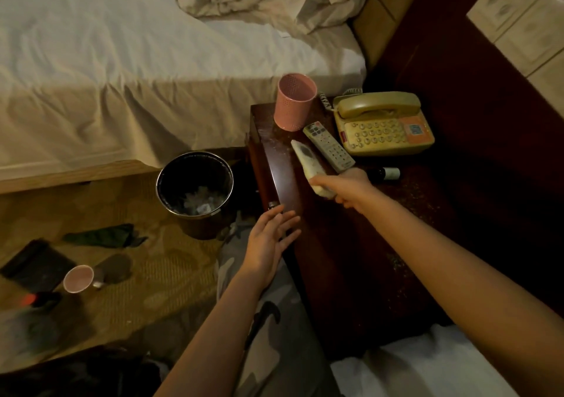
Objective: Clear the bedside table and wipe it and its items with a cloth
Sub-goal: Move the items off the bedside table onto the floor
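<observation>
Nearest the lens, two bare forearms are stretched out over a camouflage-patterned trouser leg [268,335]. The left hand [268,241] is held flat and relaxed, fingers straight, just at the near corner of the bedside table [351,259], holding nothing. The right hand [348,189] is wrapped round the near end of a pale remote control [306,161], whose far end points out over the dusty dark top.

Still to be cleared: a second, grey remote [328,146] lies just beside the held one, a pink perforated cup [294,105] stands at the far left corner, a beige telephone [383,125] sits at the back, and a small dark bottle [386,173] lies near the right knuckles. No cloth can be identified for certain.

Risks are plain enough. If the held remote is swung sideways, the grey remote could be knocked, or the pink cup tipped off the edge toward the waste bin [195,189] below. The little bottle, lying on its side, could be rolled away by a careless wrist. Crumbs on the top might be swept onto the carpet [152,274] where a mug [78,279] and other things already lie. The telephone's coiled cord could be snagged when it is lifted.
</observation>
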`<state>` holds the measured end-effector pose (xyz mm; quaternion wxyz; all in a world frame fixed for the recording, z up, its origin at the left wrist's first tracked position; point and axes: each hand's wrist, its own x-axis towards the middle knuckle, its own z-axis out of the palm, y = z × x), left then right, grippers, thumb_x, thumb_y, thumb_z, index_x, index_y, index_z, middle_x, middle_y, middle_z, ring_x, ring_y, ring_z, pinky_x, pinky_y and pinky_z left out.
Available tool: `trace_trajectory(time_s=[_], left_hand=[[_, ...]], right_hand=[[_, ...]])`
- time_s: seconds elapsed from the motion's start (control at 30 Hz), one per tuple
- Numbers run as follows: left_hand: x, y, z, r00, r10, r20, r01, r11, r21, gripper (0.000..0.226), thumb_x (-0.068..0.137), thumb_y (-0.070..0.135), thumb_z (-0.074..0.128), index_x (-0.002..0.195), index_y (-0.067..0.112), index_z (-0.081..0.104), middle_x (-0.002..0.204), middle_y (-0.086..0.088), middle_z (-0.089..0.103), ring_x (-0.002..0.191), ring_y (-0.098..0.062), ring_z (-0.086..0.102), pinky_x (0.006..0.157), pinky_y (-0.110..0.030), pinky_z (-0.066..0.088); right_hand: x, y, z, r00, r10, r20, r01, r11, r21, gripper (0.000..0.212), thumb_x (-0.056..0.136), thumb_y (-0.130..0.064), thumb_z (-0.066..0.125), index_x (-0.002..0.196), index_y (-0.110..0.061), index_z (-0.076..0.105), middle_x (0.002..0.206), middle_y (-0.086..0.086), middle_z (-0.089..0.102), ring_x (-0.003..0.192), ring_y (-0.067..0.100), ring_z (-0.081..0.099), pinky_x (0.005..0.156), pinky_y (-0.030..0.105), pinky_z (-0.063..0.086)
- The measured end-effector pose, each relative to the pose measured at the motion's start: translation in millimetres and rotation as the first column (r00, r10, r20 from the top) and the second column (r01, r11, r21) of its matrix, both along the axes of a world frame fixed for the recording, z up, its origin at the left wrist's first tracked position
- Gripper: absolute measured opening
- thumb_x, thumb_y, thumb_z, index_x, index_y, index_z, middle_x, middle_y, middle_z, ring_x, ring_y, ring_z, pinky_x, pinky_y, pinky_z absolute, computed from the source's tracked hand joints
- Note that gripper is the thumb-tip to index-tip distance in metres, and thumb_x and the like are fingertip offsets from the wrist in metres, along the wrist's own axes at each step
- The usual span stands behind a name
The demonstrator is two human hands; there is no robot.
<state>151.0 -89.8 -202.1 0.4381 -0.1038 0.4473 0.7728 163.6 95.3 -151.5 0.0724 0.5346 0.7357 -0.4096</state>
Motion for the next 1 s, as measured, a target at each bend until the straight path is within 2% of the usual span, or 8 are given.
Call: trace_trajectory(time_s=[0.1,0.2,0.3,0.5,0.63,0.73,0.87,1.0], left_hand=[[6,-1,1,1.000,-0.016,0.021,0.015,0.999,0.029,0.043,0.097,0.024,0.045,0.137,0.012,0.040,0.130,-0.018,0.055,0.114,-0.026,0.059,0.094,-0.042,0.049],[9,-4,0,0.999,-0.055,0.003,0.054,0.994,0.094,0.065,0.086,0.040,0.050,0.147,0.028,0.029,0.136,-0.013,0.053,0.119,-0.029,0.057,0.097,-0.047,0.048],[10,-8,0,0.998,-0.058,-0.034,0.062,0.989,0.136,0.066,0.085,0.031,0.053,0.147,0.034,0.028,0.135,-0.014,0.054,0.116,-0.033,0.059,0.093,-0.050,0.050],[5,-19,-1,0.998,-0.015,-0.058,0.024,0.987,0.160,0.066,0.087,0.015,0.052,0.147,0.032,0.028,0.131,-0.009,0.057,0.113,-0.027,0.061,0.090,-0.048,0.052],[4,-15,-3,0.999,-0.008,-0.045,0.015,0.985,0.173,0.060,0.090,0.012,0.048,0.145,0.033,0.031,0.126,-0.004,0.061,0.112,-0.025,0.062,0.090,-0.047,0.051],[2,-9,-3,0.997,-0.046,-0.061,0.055,0.987,0.153,0.063,0.089,0.013,0.050,0.144,0.034,0.031,0.131,-0.003,0.057,0.116,-0.025,0.059,0.092,-0.048,0.050],[-5,-7,-7,0.997,-0.048,-0.063,0.055,0.991,0.125,0.063,0.091,0.011,0.050,0.146,0.032,0.029,0.132,-0.001,0.056,0.120,-0.026,0.056,0.096,-0.050,0.047],[-13,-8,-7,1.000,0.001,-0.015,0.002,0.989,0.146,0.067,0.086,0.013,0.052,0.146,0.033,0.029,0.129,-0.002,0.058,0.119,-0.026,0.057,0.097,-0.052,0.046]], right_hand=[[35,-26,12,0.995,0.061,-0.074,-0.075,0.975,-0.209,0.059,0.069,-0.048,0.077,0.109,-0.006,0.063,0.072,0.003,0.060,0.054,0.009,0.049,0.046,0.021,0.035],[65,-55,14,0.982,0.112,-0.151,-0.157,0.928,-0.337,0.045,0.073,-0.039,0.077,0.101,-0.006,0.067,0.062,-0.001,0.063,0.041,0.005,0.043,0.039,0.017,0.032],[78,-70,8,0.968,0.111,-0.227,-0.192,0.905,-0.379,0.039,0.076,-0.033,0.076,0.104,-0.007,0.068,0.059,-0.006,0.064,0.039,0.004,0.043,0.039,0.016,0.033],[63,-64,13,0.868,0.480,-0.125,-0.496,0.838,-0.228,0.039,0.084,-0.047,0.064,0.106,-0.015,0.066,0.069,-0.008,0.066,0.053,0.004,0.055,0.051,0.015,0.042],[25,-20,8,0.944,0.325,-0.048,-0.316,0.938,0.144,0.042,0.090,-0.042,0.058,0.118,-0.011,0.061,0.106,0.004,0.065,0.092,0.018,0.062,0.074,0.026,0.046],[-5,23,-6,0.966,0.240,0.098,-0.259,0.882,0.394,0.057,0.086,-0.035,0.064,0.132,-0.006,0.047,0.128,0.014,0.053,0.119,0.031,0.048,0.096,0.039,0.042],[-32,45,-24,0.955,0.192,0.225,-0.274,0.862,0.428,0.065,0.082,-0.039,0.069,0.131,-0.004,0.043,0.132,0.017,0.046,0.124,0.035,0.042,0.098,0.045,0.043],[-46,47,-34,0.944,0.141,0.300,-0.276,0.835,0.477,0.064,0.079,-0.044,0.070,0.125,-0.004,0.049,0.127,0.016,0.049,0.116,0.034,0.049,0.091,0.042,0.046]])
